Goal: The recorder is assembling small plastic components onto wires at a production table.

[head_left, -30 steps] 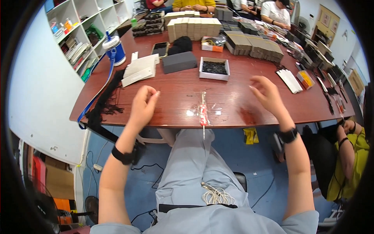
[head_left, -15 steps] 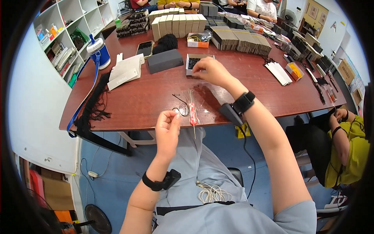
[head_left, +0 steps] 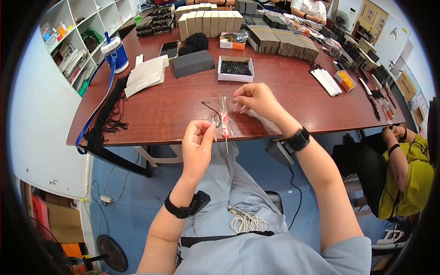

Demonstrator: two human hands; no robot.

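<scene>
Near the table's front edge my left hand (head_left: pixel 198 143) is closed in a pinch on a thin black cord (head_left: pixel 210 108), whose loop stands up past the fingertips. My right hand (head_left: pixel 257 101) hovers over the table to the right, thumb and fingers drawn together; whatever they hold is too small to make out. Between the hands lies an awl (head_left: pixel 224 124) with a red handle, its metal tip sticking out over the edge, on a clear plastic piece. Beyond my right hand stands a white open box (head_left: pixel 235 78) full of small black pieces.
A dark grey box (head_left: pixel 194 64), pale card sheets (head_left: pixel 147 76) and a black fringe of cords (head_left: pixel 109 118) lie at the left. A blue and white jug (head_left: pixel 115 55) stands behind. Card stacks (head_left: pixel 284 42) fill the back. A person in yellow-green (head_left: pixel 408 178) sits at the right.
My right hand has come back from the white box toward my left hand, its fingers still together. The left hand keeps its pinch on the cord.
</scene>
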